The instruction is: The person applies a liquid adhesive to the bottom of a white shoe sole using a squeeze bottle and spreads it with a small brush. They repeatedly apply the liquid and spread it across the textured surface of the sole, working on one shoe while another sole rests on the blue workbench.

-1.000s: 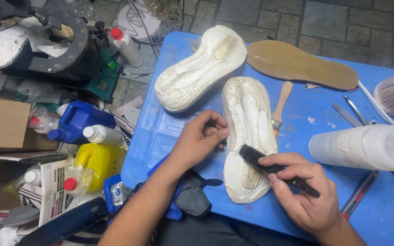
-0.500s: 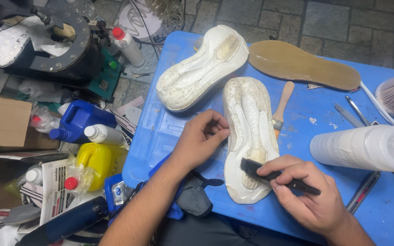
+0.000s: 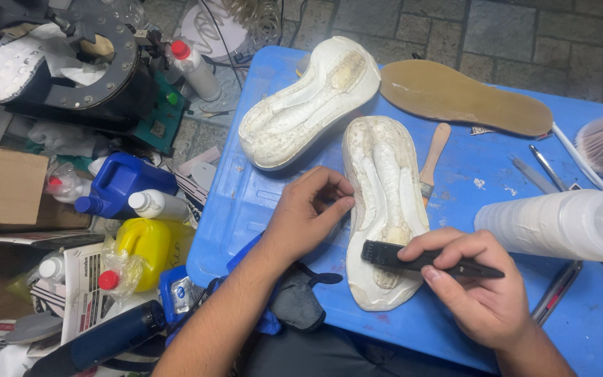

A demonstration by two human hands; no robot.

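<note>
The cream-white moulded foam shoe sole [image 3: 384,209] lies cavity-up near the middle of the blue plastic table [image 3: 246,209], its long axis running from twelve o'clock down to six, with the near end closest to the person. The right hand [image 3: 479,293] sits at the sole's five o'clock side, fingers curled fully shut around a slim black brush [image 3: 427,260]; the brush reaches toward nine o'clock, so its bristled head rests on the sole's near end, lying crosswise to the sole's length. The left hand [image 3: 308,216] is at the sole's nine o'clock edge, fingers bent and half closed, the fingertips [image 3: 343,204] pressing against the rim about midway along it; it grips nothing that can be seen. The right hand is the nearer one to the sole's near end, the left to its middle. A second cream-white sole [image 3: 308,105] lies at eleven o'clock, a flat tan insole [image 3: 465,98] at one o'clock, and a small wooden-handled brush [image 3: 433,157] just beside the sole at two o'clock.
</note>
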